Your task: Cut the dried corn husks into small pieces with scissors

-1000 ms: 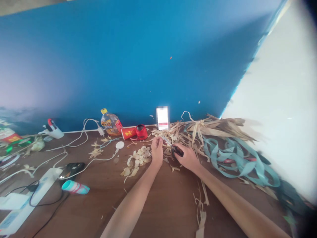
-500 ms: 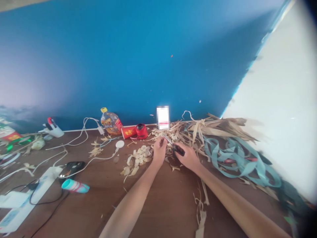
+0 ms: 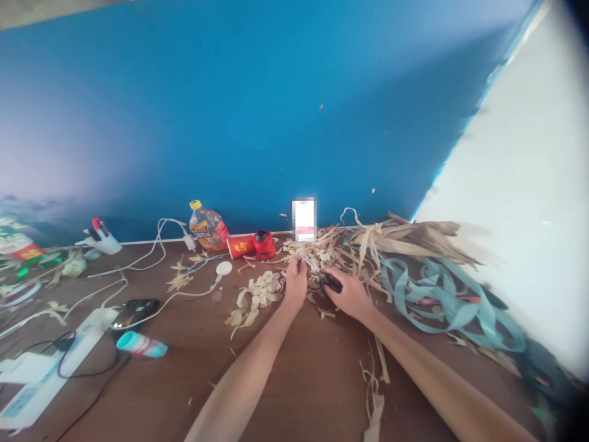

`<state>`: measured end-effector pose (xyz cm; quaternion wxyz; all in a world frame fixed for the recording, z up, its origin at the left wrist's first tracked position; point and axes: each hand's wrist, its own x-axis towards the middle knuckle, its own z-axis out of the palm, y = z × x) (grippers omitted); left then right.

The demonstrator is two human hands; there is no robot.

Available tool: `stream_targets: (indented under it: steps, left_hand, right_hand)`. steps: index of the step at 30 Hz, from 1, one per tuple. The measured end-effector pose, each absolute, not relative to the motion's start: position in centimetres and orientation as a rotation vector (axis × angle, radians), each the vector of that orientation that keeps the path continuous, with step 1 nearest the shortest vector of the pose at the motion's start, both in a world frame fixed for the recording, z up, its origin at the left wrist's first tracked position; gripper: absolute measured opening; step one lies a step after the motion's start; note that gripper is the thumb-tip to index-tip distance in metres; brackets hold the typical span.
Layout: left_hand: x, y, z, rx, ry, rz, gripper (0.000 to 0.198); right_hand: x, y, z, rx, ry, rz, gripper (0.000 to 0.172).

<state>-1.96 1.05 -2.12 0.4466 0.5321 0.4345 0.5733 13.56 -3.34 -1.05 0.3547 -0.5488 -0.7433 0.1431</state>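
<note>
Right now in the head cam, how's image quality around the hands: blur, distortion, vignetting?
Head view: left hand and right hand with the scissors are soft, detail small. Wide-angle bending tilts the blue wall. Dark vignette in the right corners; ribbon smears toward that edge. A pixelated patch stands at the wall.

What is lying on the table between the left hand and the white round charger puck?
In the head view, a heap of small pale cut husk pieces lies between the left hand and the white puck.
</note>
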Motion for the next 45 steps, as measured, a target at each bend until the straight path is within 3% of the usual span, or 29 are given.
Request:
stream_targets:
  steps: [20, 36, 45]
  left_hand:
    - [-1.84, 0.88, -1.88, 1.226, 0.998, 1.449, 0.032]
    - [-1.72, 0.69, -1.60, 1.184, 0.937, 1.471, 0.020]
    - [-1.82, 0.63, -1.42, 1.186, 0.917, 1.455, 0.024]
  right_hand:
    - [13.68, -3.46, -0.80, -1.412, -1.902, 0.420, 0.035]
    - [13.56, -3.58, -0.78, -1.413, -1.919, 0.364, 0.034]
    - [13.54, -3.65, -0.76, -1.430, -1.902, 0.367, 0.034]
